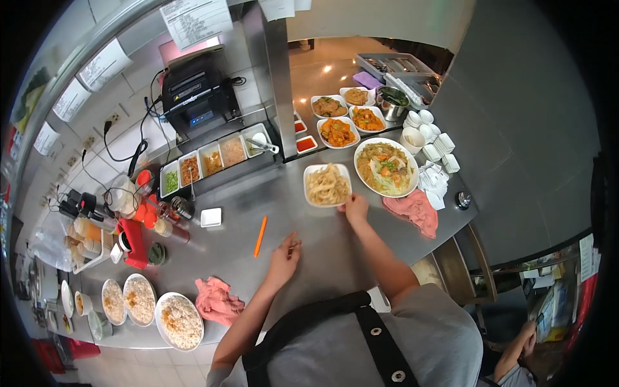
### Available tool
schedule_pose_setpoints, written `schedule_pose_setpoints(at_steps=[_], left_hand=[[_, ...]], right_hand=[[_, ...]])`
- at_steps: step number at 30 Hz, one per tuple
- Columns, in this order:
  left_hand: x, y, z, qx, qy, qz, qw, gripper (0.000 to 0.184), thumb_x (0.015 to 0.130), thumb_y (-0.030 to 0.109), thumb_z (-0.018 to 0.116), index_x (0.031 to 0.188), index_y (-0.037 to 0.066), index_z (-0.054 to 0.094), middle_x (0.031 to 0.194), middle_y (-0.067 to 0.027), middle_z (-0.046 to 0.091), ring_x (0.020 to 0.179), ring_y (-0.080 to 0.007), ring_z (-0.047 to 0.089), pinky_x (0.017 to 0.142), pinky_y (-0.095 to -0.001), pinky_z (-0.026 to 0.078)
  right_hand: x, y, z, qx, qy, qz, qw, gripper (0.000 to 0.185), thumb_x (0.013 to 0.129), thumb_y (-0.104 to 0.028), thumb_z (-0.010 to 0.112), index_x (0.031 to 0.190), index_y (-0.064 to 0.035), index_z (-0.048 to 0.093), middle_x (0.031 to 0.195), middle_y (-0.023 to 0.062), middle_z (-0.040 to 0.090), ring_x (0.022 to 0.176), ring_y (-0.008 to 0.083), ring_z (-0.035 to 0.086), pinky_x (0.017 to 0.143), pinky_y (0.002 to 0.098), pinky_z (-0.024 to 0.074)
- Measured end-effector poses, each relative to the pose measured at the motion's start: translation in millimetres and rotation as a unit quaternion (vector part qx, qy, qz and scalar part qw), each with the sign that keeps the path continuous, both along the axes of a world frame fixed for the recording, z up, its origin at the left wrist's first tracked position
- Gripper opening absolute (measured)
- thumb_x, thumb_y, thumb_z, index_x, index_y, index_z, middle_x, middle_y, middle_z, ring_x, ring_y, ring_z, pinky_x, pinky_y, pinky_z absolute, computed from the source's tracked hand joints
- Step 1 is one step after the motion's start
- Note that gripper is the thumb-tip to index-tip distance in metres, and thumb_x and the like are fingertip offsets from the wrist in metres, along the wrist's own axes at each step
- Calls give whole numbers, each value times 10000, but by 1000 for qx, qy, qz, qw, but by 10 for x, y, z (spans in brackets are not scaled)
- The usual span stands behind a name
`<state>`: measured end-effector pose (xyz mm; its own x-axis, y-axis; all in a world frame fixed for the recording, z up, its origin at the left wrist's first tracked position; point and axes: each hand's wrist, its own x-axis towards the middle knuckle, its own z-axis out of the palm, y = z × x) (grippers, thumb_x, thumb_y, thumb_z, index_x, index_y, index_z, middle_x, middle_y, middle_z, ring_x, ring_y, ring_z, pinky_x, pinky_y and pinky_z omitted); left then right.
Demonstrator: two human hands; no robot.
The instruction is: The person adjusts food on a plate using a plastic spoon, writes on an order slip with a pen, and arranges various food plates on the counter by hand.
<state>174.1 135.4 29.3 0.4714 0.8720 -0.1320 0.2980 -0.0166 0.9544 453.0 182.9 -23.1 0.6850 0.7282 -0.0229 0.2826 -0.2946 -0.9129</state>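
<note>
Inspecting the tabletop [316, 248], I find the square white dish [327, 185] ahead-left of my nearer right hand [355, 209], which clamps its near-right corner; my left hand [284, 259] hangs empty, unclosed.

Food [327, 186] hides the bowl's [311, 170] floor; print on the receipts [196, 22] is unreadable

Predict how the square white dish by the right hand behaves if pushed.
The dish will probably slide, not roll: squarish shape, smooth-looking metal counter. Its pale strips look loosely heaped, so may shift or spill if jolted.
</note>
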Motion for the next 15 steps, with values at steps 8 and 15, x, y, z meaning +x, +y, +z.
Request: schedule_pose_setpoints(at_steps=[8,15], left_hand=[[-79,-437,1998,44,-150,-159,975,347,954,28,502,1300,38,538,1251,-76,624,1135,-186,606,923,-309,489],[447,-1250,3322,60,-532,-301,789,371,878,2,511,1248,11,528,1201,-186,587,1098,-325,575,905,-394,458]], right_hand=[[-96,307,-126,94,164,-21,982,195,947,-116,472,1044,30,559,856,130,607,739,200,625,684,375,524],[-1934,47,-19,118,-363,430,818,356,830,-15,557,1182,-62,576,1101,158,553,956,340,576,848,429,487]])
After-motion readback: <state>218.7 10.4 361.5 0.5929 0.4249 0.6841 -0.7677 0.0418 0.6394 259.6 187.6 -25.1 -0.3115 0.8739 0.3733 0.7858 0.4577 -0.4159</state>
